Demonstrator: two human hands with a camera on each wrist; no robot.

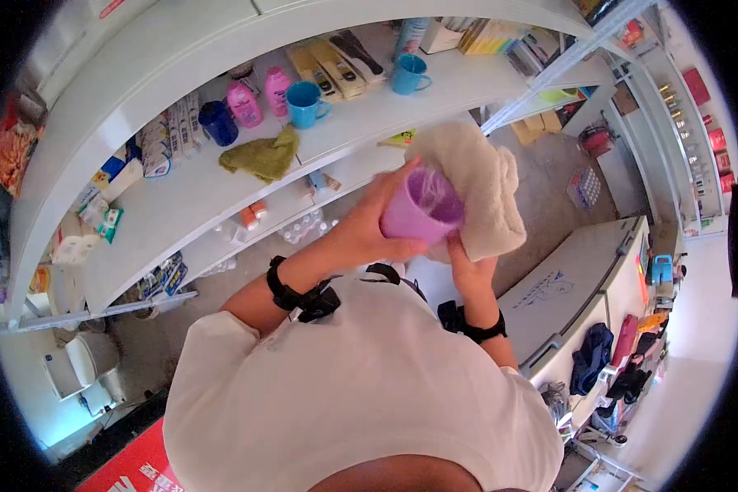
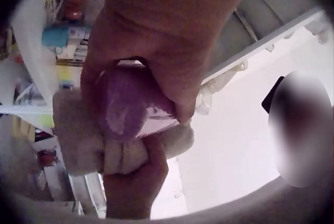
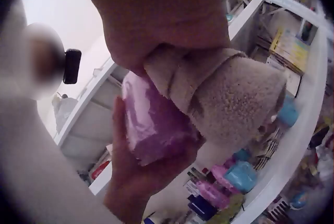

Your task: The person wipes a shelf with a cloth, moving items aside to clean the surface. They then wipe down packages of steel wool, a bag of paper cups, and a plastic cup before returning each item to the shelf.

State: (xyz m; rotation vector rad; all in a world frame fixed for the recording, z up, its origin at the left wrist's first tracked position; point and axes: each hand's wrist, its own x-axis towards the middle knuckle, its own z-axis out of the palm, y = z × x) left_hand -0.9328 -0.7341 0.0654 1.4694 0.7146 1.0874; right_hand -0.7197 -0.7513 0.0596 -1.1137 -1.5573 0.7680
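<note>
A purple cup (image 1: 398, 215) is in my left hand (image 1: 359, 228), fingers and thumb wrapped around its side. Its mouth tilts up and toward the right, and clear, shiny plastic shows inside. My right hand (image 1: 474, 275) grips a folded beige towel (image 1: 488, 193) just right of the cup, thumb on the near side and the other fingers hidden by the cloth. In the right wrist view, the towel (image 3: 235, 99) bunches beneath the right hand and overlaps the cup (image 3: 154, 114). Both things are held in the air in front of the chest.
Ahead, a white shelf (image 1: 353, 115) bears blue mugs (image 1: 306, 105), pink bottles (image 1: 243, 104), a dark blue cup (image 1: 217, 123) and a crumpled olive cloth (image 1: 262, 156). Packs of bottles (image 1: 305, 227) sit lower down. To the right stands a large white chest (image 1: 562, 291).
</note>
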